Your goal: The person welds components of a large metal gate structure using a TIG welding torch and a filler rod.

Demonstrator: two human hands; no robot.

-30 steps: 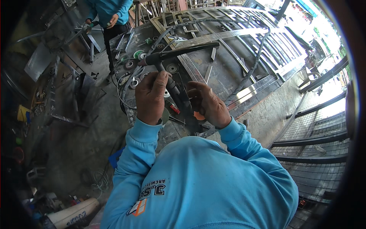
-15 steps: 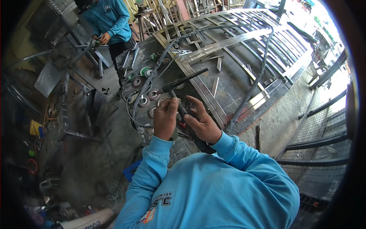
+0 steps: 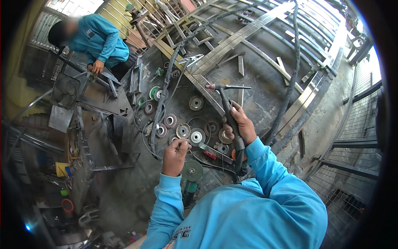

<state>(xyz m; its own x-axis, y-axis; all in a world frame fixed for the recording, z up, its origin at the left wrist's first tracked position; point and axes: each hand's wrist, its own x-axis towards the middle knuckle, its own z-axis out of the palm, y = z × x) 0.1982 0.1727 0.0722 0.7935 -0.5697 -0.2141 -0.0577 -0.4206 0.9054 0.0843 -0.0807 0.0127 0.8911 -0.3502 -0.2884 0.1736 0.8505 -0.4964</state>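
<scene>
My right hand (image 3: 242, 124) is wrapped round the handle of a black TIG welding torch (image 3: 227, 108). The torch stands upright over the metal worktable, with its head at the top. From its lower end a thick dark cable runs down toward my body. Lower and to the left, my left hand (image 3: 176, 155) is closed in a pinch beside several loose grinding discs. Whatever its fingertips hold, if anything, is too small to make out. Nearest to that hand lie a tan flap disc (image 3: 183, 130) and a white-centred disc (image 3: 196, 136).
A welded metal frame (image 3: 248, 45) covers the table's far side. A thick dark cable (image 3: 290, 79) crosses it; another hose (image 3: 162, 99) runs along the left. An angle grinder with a green disc (image 3: 191, 171) sits near my body. A co-worker (image 3: 101, 41) handles metal at far left.
My hands have moved apart: the right one carries the torch to the right, while the left one is off it and lower. The torch head now stands upright. The view has shifted.
</scene>
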